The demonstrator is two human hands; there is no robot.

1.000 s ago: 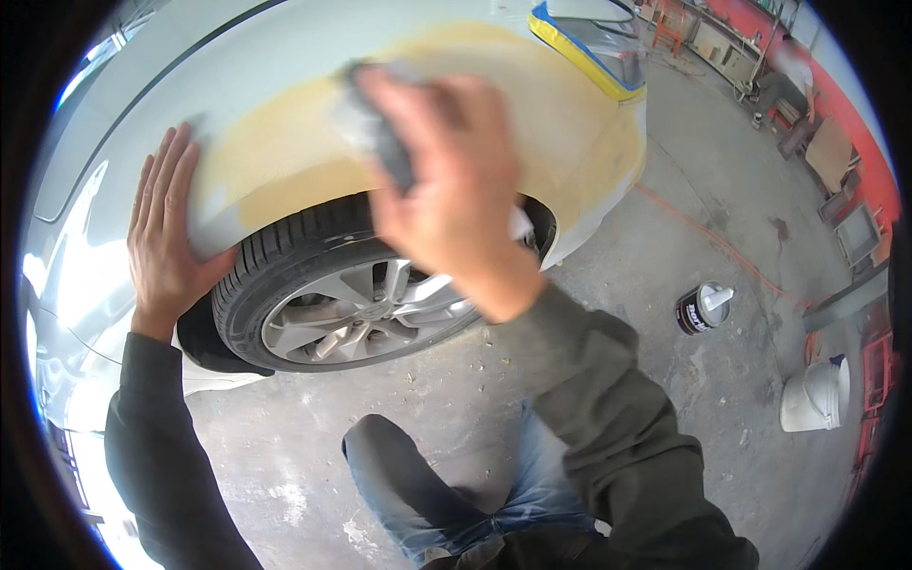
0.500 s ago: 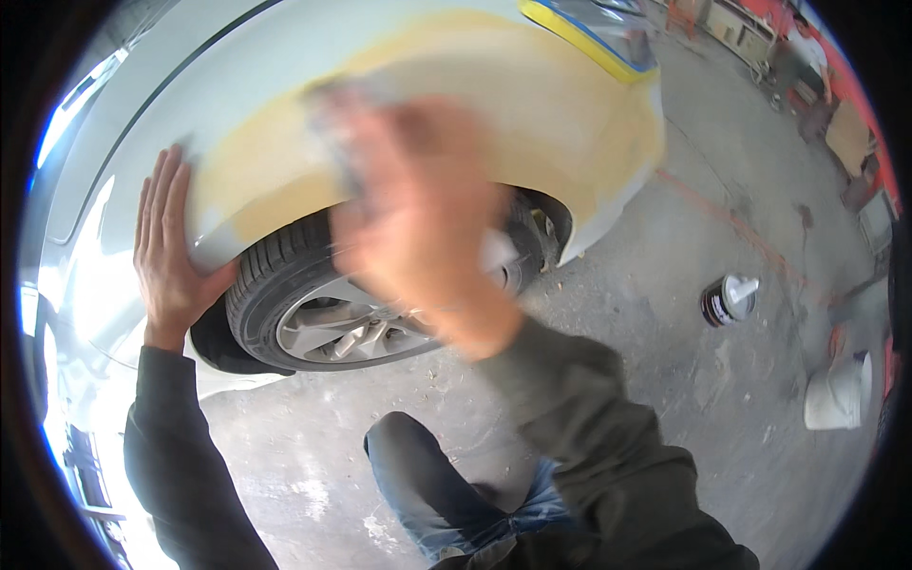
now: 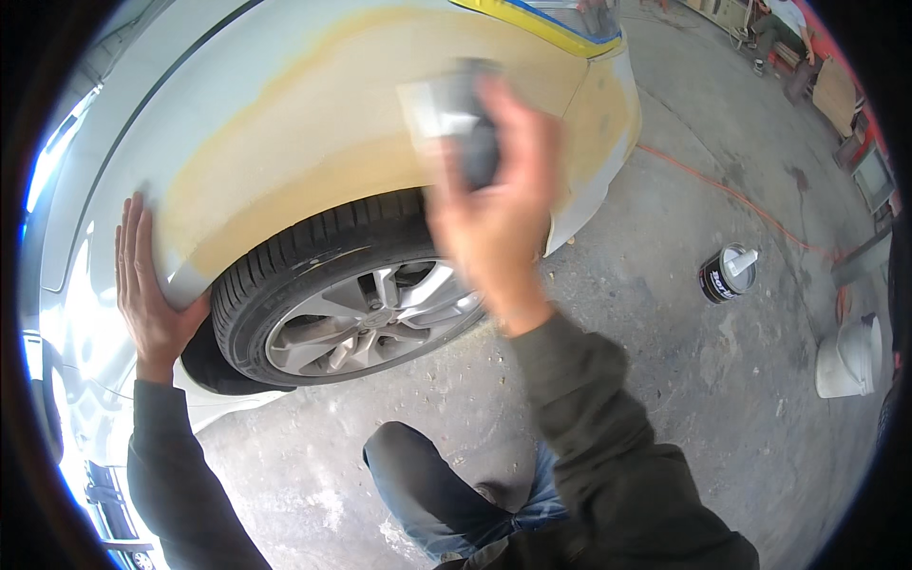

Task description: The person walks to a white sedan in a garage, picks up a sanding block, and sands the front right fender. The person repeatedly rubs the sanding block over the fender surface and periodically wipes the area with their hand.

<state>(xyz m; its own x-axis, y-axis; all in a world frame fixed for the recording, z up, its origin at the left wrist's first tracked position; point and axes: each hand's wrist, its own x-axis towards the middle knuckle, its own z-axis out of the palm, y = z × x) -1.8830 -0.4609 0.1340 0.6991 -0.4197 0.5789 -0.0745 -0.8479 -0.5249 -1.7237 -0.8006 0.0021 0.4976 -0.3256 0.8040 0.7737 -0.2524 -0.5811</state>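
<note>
"Where is the right hand?"
"The right hand (image 3: 499, 218), blurred, is over the silvery-white car fender (image 3: 180, 123), its fingers wrapped around a rounded dark-grey block (image 3: 478, 152) with a pale piece at its left side. The block is above the tan-and-cream patch (image 3: 313, 114); I cannot tell whether they touch"
"And the left?"
"The left hand (image 3: 157, 309) rests flat on the fender, fingers straight and released, beside the silver-spoked, black-tyred wheel (image 3: 375, 323)"

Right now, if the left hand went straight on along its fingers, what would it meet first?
Probably the dark curved seam along the pale car panel ahead of the left hand; depth is unclear.
</note>
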